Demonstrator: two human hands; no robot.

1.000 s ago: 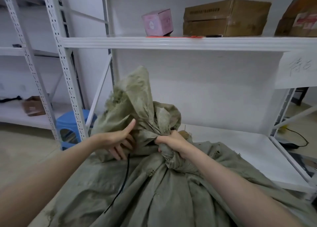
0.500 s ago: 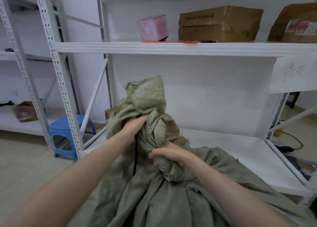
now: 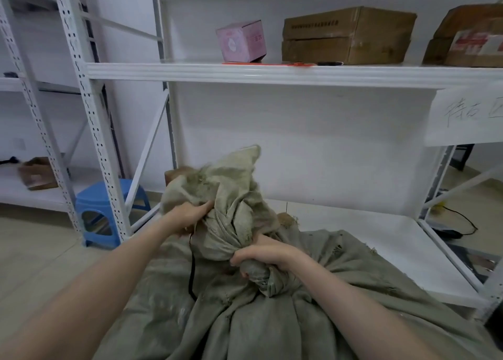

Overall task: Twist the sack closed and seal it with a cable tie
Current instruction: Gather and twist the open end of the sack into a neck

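Note:
A large grey-green woven sack (image 3: 272, 324) fills the lower middle of the head view, its top gathered into a twisted neck. My right hand (image 3: 262, 253) is clenched around that neck, just below the bunched loose top (image 3: 231, 196). My left hand (image 3: 187, 215) grips the left side of the loose top, higher up. A thin black cable tie (image 3: 192, 272) hangs down from my left hand against the sack; its upper end is hidden in the hand.
White metal shelving (image 3: 272, 72) stands right behind the sack, with a pink box (image 3: 241, 42) and cardboard boxes (image 3: 345, 36) on the upper shelf. A blue plastic stool (image 3: 102, 210) sits at the left by a shelf post. Cables lie on the floor at the right.
My left hand went from a loose hold at the sack's side to a grip on the bunched top. The top has folded lower and tighter. My right hand stayed on the neck.

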